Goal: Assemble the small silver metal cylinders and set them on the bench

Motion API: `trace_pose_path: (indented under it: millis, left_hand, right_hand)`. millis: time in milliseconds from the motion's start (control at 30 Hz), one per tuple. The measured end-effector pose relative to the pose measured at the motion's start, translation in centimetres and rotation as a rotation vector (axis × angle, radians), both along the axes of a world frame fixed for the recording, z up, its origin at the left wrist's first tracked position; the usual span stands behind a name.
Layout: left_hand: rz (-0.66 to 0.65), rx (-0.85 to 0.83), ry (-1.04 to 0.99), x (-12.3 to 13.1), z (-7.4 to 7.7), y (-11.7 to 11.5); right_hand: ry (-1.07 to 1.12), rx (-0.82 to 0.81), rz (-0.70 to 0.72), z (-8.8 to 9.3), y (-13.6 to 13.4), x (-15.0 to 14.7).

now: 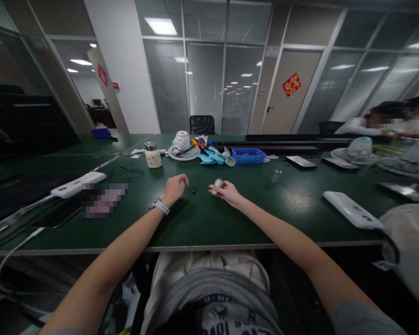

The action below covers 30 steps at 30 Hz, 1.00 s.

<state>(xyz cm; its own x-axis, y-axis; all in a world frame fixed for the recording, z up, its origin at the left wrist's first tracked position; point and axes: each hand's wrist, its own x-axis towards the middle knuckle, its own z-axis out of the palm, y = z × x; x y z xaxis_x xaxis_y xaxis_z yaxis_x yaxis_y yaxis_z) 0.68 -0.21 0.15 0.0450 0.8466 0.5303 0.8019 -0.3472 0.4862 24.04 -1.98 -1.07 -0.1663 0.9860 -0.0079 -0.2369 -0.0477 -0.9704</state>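
Observation:
My right hand is closed around a small silver motor, a short metal cylinder with a thin pin on top, and holds it just over the green table. To its left, my left hand, with a watch on the wrist, has loosely bent fingers and no object visible in them; its palm side is hidden. Between the two hands a tiny dark piece lies on the table, close to the left fingertips. A second silver cylinder stands farther right.
Behind my hands are a cream bottle, a white fan part on a grille, blue fan blades and a blue tray. White power strips flank both sides. People sit at the far right.

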Motion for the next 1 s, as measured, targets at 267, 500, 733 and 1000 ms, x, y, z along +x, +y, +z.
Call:
trace_pose_path:
  millis: [267,500,733,1000]
  left_hand:
    - [-0.052,-0.002,-0.017,0.1,0.0,-0.1]
    - [-0.06,-0.004,-0.021,0.3,0.1,-0.3]
    - [-0.065,-0.008,-0.024,0.4,0.2,-0.6]
    - [-0.075,-0.003,-0.015,0.4,0.1,-0.4]
  right_hand:
    - [-0.419,0.533,-0.138,0.8,-1.2,0.8]
    - [-0.64,0.81,-0.111,1.0,-1.5,1.1]
    - [-0.688,0.905,-0.067,1.0,-1.5,1.2]
    - [-0.564,0.838,-0.046,1.2,-1.8,1.0]
